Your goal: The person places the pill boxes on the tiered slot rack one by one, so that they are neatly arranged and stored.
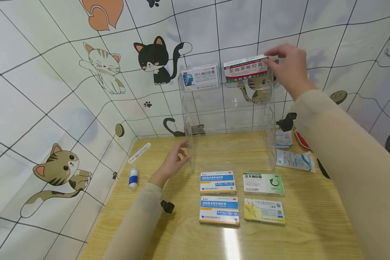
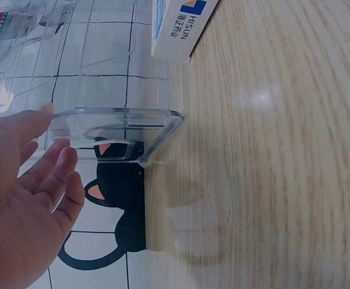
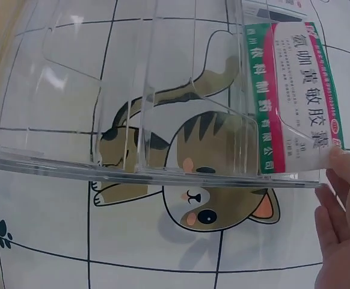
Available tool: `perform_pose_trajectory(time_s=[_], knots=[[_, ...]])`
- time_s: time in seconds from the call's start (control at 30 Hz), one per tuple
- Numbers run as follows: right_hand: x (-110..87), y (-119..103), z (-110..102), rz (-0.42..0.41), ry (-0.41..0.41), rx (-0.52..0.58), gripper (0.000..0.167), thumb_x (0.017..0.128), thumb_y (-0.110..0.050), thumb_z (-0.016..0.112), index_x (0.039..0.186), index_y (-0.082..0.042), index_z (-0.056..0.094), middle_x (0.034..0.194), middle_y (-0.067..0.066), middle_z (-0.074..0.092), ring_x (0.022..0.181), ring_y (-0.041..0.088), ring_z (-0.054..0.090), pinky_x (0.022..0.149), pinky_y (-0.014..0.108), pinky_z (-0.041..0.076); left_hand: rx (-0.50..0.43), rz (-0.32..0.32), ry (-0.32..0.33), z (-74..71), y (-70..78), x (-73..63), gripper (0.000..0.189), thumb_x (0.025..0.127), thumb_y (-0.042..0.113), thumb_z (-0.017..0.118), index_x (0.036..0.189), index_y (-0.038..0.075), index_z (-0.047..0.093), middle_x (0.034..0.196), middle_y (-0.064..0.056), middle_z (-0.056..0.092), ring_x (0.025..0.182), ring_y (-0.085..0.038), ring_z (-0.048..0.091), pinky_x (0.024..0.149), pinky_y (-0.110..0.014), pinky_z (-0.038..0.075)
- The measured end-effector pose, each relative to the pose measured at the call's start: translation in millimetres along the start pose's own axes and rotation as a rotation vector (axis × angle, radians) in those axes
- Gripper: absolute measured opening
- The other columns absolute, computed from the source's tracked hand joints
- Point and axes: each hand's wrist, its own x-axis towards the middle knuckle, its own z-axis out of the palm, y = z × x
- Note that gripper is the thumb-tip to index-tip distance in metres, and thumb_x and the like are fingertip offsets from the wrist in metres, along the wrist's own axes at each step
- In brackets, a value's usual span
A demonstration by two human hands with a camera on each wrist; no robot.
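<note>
The right hand (image 1: 287,66) holds a red-and-green medicine box (image 1: 246,69) by its outer end, fingers and thumb clamped at the corner. The box sits on the top tier of a clear plastic rack (image 3: 193,179), behind the see-through lip; that end grip probably keeps the printed front uncovered and facing forward. The left hand (image 1: 173,162) is low at the rack's left side, thumb at the clear edge and the other fingers loosely bent and apart from it, perhaps to steady the light frame.

A white-and-blue box (image 1: 200,77) shares the top tier, with a gap between the two. On the counter (image 1: 182,238), just in front of the rack, lie two blue-banded boxes (image 1: 217,182) (image 1: 219,211), a green-and-white box (image 1: 263,184) and a yellow-and-white box (image 1: 264,211), flat with fronts up, seemingly for easy reading. They take up the space before the lower tiers. A packet (image 1: 295,160) crowds the rack's right side, beneath the reaching right sleeve (image 1: 338,144). Farther left are a small bottle (image 1: 133,178) and a thin white strip (image 1: 139,153), well apart from the rack.
</note>
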Motion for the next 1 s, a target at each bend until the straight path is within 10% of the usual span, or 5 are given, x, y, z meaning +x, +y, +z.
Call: perform_pose_trajectory(time_s=[0.4, 0.77, 1.0], knots=[[-43.5, 15.7, -0.3, -0.09, -0.015, 0.011, 0.042, 0.103, -0.03, 0.065, 0.142, -0.014, 0.064, 0.162, -0.005, 0.044, 0.155, 0.015, 0.03, 0.128, 0.043, 0.021, 0.002, 0.007, -0.004, 2.7, -2.2, 1.1, 0.063, 0.102, 0.012, 0.066, 0.158, 0.013, 0.037, 0.144, -0.018, 0.055, 0.102, -0.023, 0.06, 0.071, -0.026, 0.047], [-137.6, 62.0, 7.4, -0.099, -0.066, 0.02, 0.039, 0.099, -0.026, 0.071, 0.136, -0.012, 0.067, 0.151, 0.009, 0.055, 0.139, 0.035, 0.048, 0.109, 0.063, 0.041, 0.005, 0.008, -0.009, 1.1, -3.3, 1.7, 0.063, 0.103, 0.016, 0.065, 0.158, 0.015, 0.036, 0.145, -0.019, 0.053, 0.103, -0.023, 0.06, 0.071, -0.027, 0.048], [-188.7, 100.2, 12.4, 0.007, -0.166, -0.023, 0.04, 0.098, -0.031, 0.073, 0.135, -0.017, 0.066, 0.143, 0.012, 0.059, 0.123, 0.036, 0.056, 0.095, 0.048, 0.049, 0.009, 0.004, -0.015, 1.5, -3.8, 2.9, 0.063, 0.103, 0.017, 0.065, 0.159, 0.015, 0.035, 0.146, -0.017, 0.053, 0.103, -0.022, 0.06, 0.071, -0.027, 0.047]])
